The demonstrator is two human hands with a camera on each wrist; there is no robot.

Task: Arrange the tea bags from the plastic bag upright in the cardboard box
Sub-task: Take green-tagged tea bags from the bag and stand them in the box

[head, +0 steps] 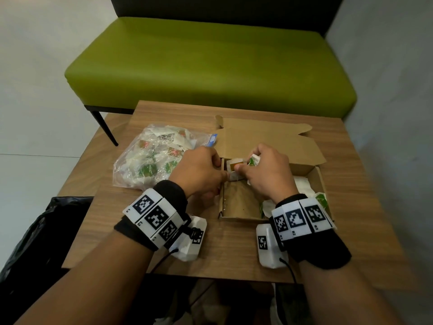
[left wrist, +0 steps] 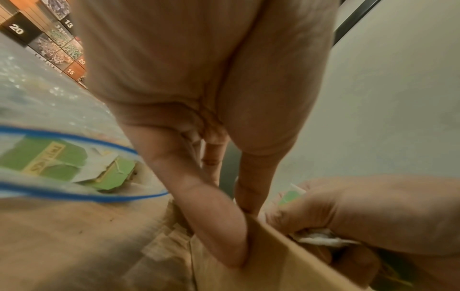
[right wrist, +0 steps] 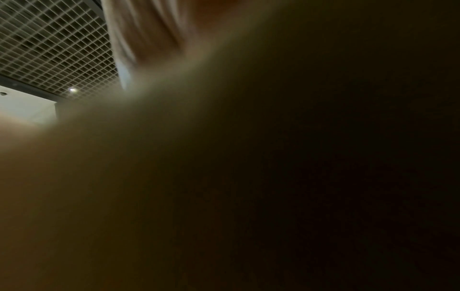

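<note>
Small wooden desk [head: 112, 231], green bench [head: 210, 66] beyond its far edge. Open cardboard box [head: 321, 181] sits right of centre, its lid flap [head: 264, 141] folded back toward the far edge. Clear plastic bag [head: 150, 158] with a blue zip strip lies on the left half, just beside the box — tea bags with green and red labels show through it.

Both hands meet at the box's far-left corner. Right hand [head: 267, 172] has its fingers curled round a small bunch of tea bags [head: 236, 167], white paper with a yellow-orange tag and a green one, held inside that corner. Left hand [head: 201, 171] is at the box's left wall: the left wrist view shows the thumb [left wrist: 251, 189] and a finger [left wrist: 219, 226] pinching the cardboard edge there.

More tea bags [head: 304, 186] lie flat along the box's right side (partly hidden by the right wrist). The middle of the box floor is bare cardboard.

Right wrist view is dark and blurred; nothing useful in it.

Black bin liner [head: 39, 235] off the desk's near-left corner.
</note>
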